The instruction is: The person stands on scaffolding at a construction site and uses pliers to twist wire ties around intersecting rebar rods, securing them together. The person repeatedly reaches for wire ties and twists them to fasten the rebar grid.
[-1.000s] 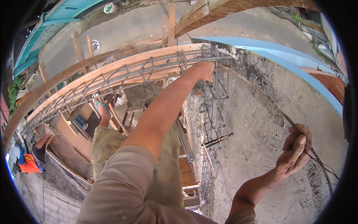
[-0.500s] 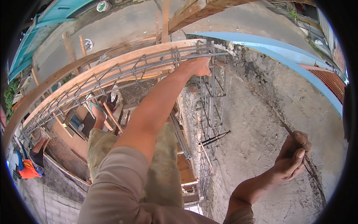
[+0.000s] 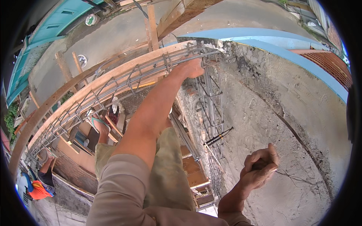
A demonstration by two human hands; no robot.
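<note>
My left hand (image 3: 194,67) reaches up and away, its fingers closed round a steel bar at the corner where the beam's rebar cage (image 3: 132,75) meets the upright rebar cage (image 3: 211,98). Exactly which bar it grips is partly hidden by the hand. To the right, my right hand (image 3: 260,165) is curled in front of the rough grey wall. Thin dark tie wires (image 3: 298,177) stick out from it to the right. A pair of black-handled pincers (image 3: 218,137) hangs across the upright cage, apart from both hands.
A wooden formwork board (image 3: 113,69) runs behind the beam cage. Overhead, a timber beam (image 3: 184,15) crosses the view. My sandalled foot (image 3: 98,122) is on the framing below. A person in an orange top (image 3: 39,190) is at lower left. A blue ledge (image 3: 286,47) edges the wall.
My right hand has come left and nearer my body, turning with the wires in it. My left hand stays at the cage corner. The view has shifted slightly.
</note>
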